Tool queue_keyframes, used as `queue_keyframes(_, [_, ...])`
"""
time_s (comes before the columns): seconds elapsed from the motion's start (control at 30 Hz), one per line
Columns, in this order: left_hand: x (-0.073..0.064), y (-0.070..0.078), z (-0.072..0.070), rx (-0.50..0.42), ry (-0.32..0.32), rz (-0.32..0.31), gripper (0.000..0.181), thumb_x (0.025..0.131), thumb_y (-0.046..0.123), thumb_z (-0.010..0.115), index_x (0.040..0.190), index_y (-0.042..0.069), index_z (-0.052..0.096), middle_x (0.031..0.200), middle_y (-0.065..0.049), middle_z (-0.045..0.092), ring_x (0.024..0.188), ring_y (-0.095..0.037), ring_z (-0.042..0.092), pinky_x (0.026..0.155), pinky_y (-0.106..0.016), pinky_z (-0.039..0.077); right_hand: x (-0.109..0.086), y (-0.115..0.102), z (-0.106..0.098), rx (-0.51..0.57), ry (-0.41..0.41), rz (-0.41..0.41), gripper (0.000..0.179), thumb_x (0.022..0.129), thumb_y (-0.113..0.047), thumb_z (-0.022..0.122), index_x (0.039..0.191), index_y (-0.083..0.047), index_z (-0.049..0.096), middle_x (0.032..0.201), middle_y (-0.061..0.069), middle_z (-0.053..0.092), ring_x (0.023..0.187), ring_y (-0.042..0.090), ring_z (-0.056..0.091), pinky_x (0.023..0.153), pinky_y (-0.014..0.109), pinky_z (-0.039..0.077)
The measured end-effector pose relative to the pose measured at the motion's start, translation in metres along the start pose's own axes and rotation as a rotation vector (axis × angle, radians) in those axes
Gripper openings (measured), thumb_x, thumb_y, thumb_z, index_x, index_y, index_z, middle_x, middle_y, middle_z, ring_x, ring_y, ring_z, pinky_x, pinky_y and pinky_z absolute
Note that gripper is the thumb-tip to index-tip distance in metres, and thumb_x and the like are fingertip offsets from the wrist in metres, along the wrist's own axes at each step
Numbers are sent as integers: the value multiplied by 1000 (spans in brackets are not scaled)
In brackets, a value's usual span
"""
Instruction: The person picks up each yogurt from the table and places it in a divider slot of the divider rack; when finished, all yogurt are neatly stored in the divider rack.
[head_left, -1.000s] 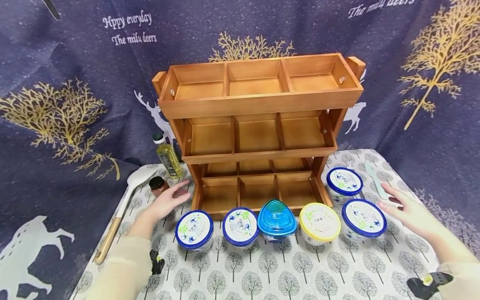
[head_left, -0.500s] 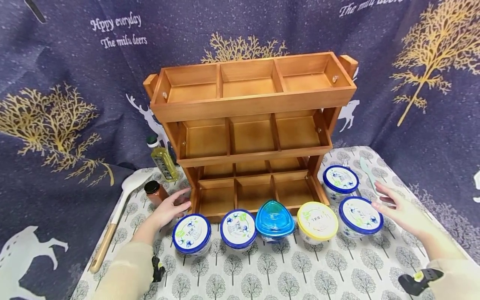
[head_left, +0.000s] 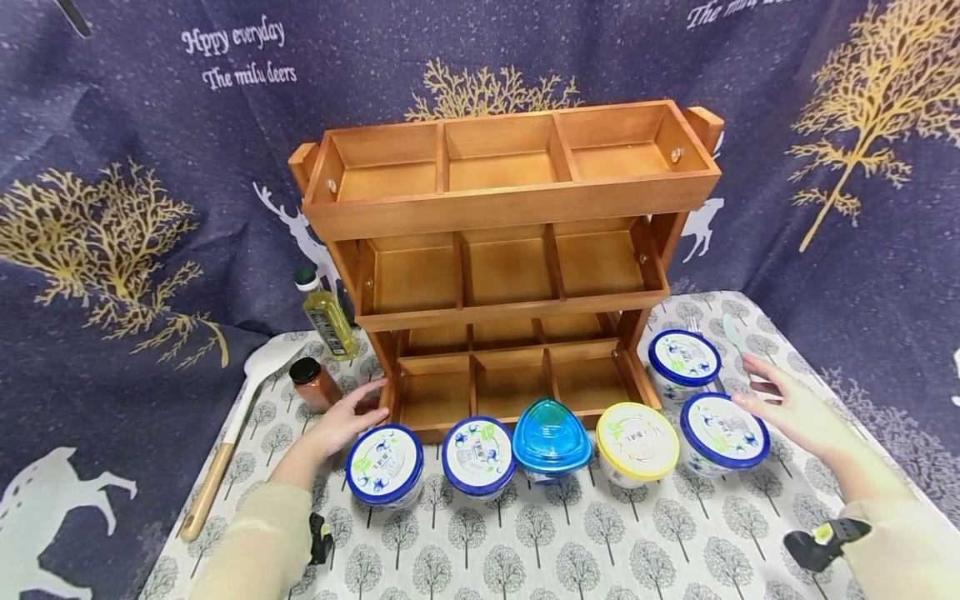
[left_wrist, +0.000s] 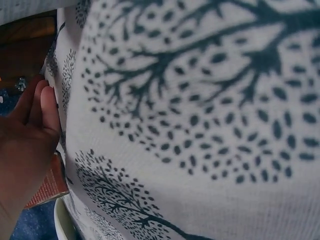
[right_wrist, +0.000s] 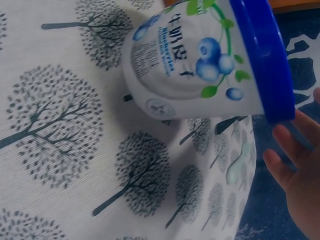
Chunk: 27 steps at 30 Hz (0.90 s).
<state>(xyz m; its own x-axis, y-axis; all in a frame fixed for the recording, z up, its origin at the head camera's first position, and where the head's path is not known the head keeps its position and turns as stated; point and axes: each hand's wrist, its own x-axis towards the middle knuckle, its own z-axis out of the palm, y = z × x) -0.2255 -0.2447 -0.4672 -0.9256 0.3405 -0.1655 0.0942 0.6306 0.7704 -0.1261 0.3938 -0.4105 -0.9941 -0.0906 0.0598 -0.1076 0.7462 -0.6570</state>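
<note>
Two hands are seen with fingers loosely extended and nothing gripped: the left hand (head_left: pixel 342 423) is held beside the lower left end of the wooden rack (head_left: pixel 510 212), the right hand (head_left: pixel 797 410) beside the nearer blue-lidded tub (head_left: pixel 725 429) at the right; whether either is touched cannot be told. For a steady grip, the tub is best taken by its wall under the lid rim, kept level, with the yellow-lidded tub (head_left: pixel 637 442) left unbumped. The tub is stood upright on the surface (head_left: pixel 427 546), before the rack's right end, lid facing up; being round, no sideways long axis is shown. The rack's long axis is set left to right, its compartments turned up and toward the person. Left of the rack, a dark-capped jar (head_left: pixel 318 390) and a green-capped bottle (head_left: pixel 330 323) are placed.
</note>
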Motion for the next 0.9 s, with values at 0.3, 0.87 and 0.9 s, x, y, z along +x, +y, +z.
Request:
queue_keyframes(0.3, [-1,-3,0,-55,-24,-44,69,92,41,57,149,22,24,145,-23,30,129,-42,33,102,-58,27,22,-16,-6,-19,-13,-30,74,93,-26,59,147,4,17,141,35,28,116,53,38,86,35,43])
queue_keyframes(0.87, [1,-4,5,-86,-1,-81,70,90,44,59,148,27,25,147,-22,28,130,-43,31,103,-61,22,68,-37,-15,-187,-134,-11,91,85,-40,67,145,9,18,141,38,24,122,57,29,94,66,27])
queue_keyframes(0.9, [1,-4,4,-83,-5,-74,71,90,44,59,149,26,24,146,-23,29,130,-43,31,102,-62,22,71,-38,-14,-195,-140,-11,92,84,-41,68,145,8,19,141,38,24,124,57,27,95,67,26])
